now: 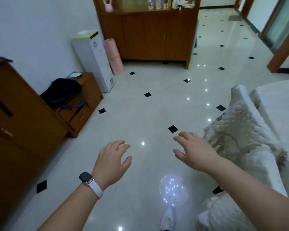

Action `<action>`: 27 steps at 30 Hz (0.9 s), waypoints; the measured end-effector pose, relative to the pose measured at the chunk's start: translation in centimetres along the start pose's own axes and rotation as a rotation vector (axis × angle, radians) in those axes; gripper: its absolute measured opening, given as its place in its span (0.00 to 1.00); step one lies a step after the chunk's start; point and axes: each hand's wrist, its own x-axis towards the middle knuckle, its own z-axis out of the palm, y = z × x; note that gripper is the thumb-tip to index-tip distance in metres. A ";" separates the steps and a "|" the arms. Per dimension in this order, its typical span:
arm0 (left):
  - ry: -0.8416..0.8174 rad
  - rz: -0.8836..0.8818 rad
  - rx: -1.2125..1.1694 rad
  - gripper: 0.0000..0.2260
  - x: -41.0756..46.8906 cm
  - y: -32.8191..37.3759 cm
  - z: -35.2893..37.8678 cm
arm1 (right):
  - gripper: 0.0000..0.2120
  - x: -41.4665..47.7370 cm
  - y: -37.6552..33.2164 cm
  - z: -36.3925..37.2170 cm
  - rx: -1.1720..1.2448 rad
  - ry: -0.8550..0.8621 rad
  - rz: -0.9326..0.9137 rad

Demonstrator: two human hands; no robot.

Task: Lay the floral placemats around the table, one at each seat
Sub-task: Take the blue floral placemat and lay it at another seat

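- Placemats: couldn't tell where they were; quilted floral fabric [237, 124] draped at the right beside the white-covered table [280, 100], can't say if that's them.
- Your left hand [113, 161], watch [85, 177] on its wrist, hung over the tiled floor [140, 114], fingers loosely spread, empty.
- Your right hand [193, 151] was near it, fingers spread, empty, just left of the fabric.
- Black backpack [62, 92] sat on the drawer unit [83, 114], left.

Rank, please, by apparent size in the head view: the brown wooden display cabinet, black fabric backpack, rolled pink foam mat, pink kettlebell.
1. brown wooden display cabinet
2. black fabric backpack
3. rolled pink foam mat
4. pink kettlebell
Backpack sits nearer, so its rank is unsure.
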 end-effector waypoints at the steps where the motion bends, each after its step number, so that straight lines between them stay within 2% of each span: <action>1: -0.004 0.018 0.002 0.17 2.3 0.2 0.1 | 0.24 1.2 0.9 -0.5 0.001 0.009 0.012; 6: 0.009 0.128 -0.021 0.19 12.0 2.8 0.3 | 0.23 5.8 5.9 -3.9 -0.032 0.066 0.075; 14: -0.022 0.330 -0.057 0.19 23.1 6.8 1.9 | 0.24 8.1 12.9 -7.5 -0.031 0.154 0.260; 27: -0.166 0.722 -0.153 0.19 44.7 12.5 9.0 | 0.24 15.9 20.4 -7.4 -0.005 0.124 0.680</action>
